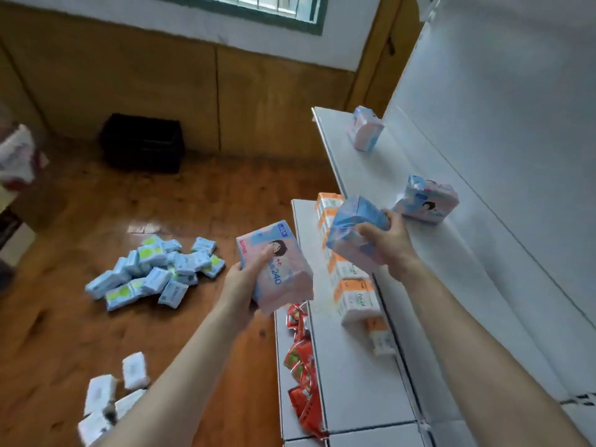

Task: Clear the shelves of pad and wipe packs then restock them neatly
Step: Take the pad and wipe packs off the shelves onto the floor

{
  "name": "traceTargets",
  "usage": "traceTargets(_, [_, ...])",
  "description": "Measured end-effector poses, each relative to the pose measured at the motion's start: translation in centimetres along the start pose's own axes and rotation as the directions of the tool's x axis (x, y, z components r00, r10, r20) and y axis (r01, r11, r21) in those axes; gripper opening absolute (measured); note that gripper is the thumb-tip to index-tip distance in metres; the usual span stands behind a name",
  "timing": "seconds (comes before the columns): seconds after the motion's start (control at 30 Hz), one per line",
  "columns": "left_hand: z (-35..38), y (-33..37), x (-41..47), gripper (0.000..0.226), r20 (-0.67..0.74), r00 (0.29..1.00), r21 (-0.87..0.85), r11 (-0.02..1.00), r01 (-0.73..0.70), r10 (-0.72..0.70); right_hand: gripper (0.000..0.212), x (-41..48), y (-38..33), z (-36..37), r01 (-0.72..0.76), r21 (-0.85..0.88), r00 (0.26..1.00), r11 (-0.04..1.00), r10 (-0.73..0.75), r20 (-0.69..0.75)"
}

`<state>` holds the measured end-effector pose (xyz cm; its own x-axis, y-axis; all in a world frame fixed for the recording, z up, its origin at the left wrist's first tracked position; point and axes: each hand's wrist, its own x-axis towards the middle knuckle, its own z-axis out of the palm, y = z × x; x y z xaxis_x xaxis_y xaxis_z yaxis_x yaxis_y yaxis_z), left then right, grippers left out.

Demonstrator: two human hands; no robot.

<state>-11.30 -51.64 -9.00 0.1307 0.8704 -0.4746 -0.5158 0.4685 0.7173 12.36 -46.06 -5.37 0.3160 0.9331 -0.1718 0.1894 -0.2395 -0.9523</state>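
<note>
My left hand [246, 280] grips a pink and blue pad pack [280, 269] marked 240, held in the air left of the shelves. My right hand [388, 245] grips a second pink and blue pad pack [354, 233] at the front edge of the upper white shelf [364, 175]. Two more such packs stand on that shelf, one near my right hand [425, 200] and one at the far end [365, 129]. On the middle shelf [351, 382] lies a row of orange and white tissue packs [351, 295].
Red sachets [301, 366] line the lowest shelf edge. On the wooden floor lie a heap of blue and green packs [154, 272] and several white wipe packs [113, 395]. A black crate [142, 141] stands by the wood-panelled wall.
</note>
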Motion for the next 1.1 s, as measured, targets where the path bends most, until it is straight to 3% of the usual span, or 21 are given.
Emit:
traceTargets(0.07, [-4.0,0.2,-1.3,0.045,-0.101,0.994,-0.073,0.996,-0.043,0.036,0.087,-0.9,-0.8,4.9,0.021,-0.004,0.973,1.000,-0.019,0.230])
traceTargets(0.17, [-11.0,0.1,-4.6,0.042,-0.322,0.945,-0.138,0.985,-0.101,0.052,0.062,-4.0,0.0,12.8,0.013,0.004,0.863,1.000,-0.013,0.505])
traceTargets(0.3, [-21.1,-1.5,-11.4,0.046,-0.561,0.827,-0.203,0.966,-0.161,0.020,0.043,-11.7,3.8,22.9,-0.157,-0.029,0.662,0.987,0.127,0.739])
traceTargets(0.4, [-28.5,-4.6,-17.6,0.053,-0.672,0.738,-0.246,0.957,-0.154,-0.054,0.041,-19.3,7.9,29.1,-0.263,-0.136,0.506,0.955,0.257,0.824])
traceTargets(0.47, [-33.0,-7.4,-21.6,0.052,-0.701,0.707,-0.291,0.944,-0.157,-0.098,0.045,-24.9,11.7,32.2,-0.300,-0.215,0.445,0.929,0.336,0.830])
traceTargets(0.57, [-39.0,-12.5,-26.5,0.072,-0.709,0.673,-0.376,0.920,-0.109,-0.210,0.056,-33.1,18.5,35.7,-0.376,-0.363,0.318,0.852,0.487,0.813])
traceTargets(0.67, [-44.3,-18.5,-30.1,0.056,-0.745,0.591,-0.464,0.877,-0.126,-0.309,0.055,-39.6,25.1,38.0,-0.447,-0.503,0.244,0.740,0.642,0.727])
traceTargets(0.87, [-53.3,-31.7,-30.3,0.039,-0.763,0.452,-0.572,0.808,-0.141,-0.461,0.018,-45.7,37.8,41.1,-0.522,-0.657,0.127,0.543,0.812,0.570])
traceTargets(1.1, [-65.4,-47.8,-23.9,0.051,-0.759,0.336,-0.626,0.766,-0.144,-0.557,0.021,-47.0,56.3,48.5,-0.421,-0.783,0.177,0.457,0.888,0.424])
